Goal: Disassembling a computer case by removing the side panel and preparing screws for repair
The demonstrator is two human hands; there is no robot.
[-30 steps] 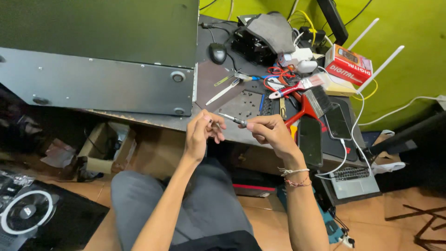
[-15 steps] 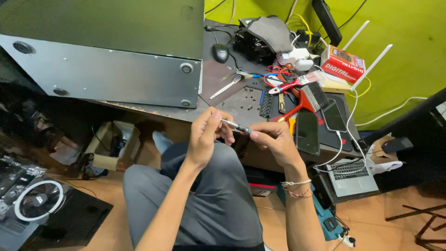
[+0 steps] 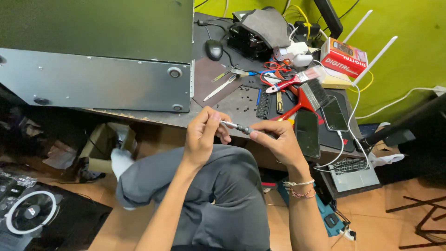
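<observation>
Both hands close on a small screwdriver [image 3: 238, 127] — left hand [image 3: 204, 135] pinching its tip end, right hand [image 3: 278, 142] gripping the handle — just before the cluttered table [image 3: 232, 100].

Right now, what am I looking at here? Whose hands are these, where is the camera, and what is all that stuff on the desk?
The camera sits on a person's head and looks down, so you see their own two arms and their lap in grey trousers. No machine is at work here, only bare hands.

The left hand and the right hand hold one slim screwdriver between them, over the knees. The left fingertips pinch its metal tip end; the right hand grips the handle end.

In front lies a dark desk. On it stands a big grey computer case. Beside it are a mouse, a brush with a red handle, two dark phones, small loose screws and a red box. A laptop sits lower, at the right.
</observation>
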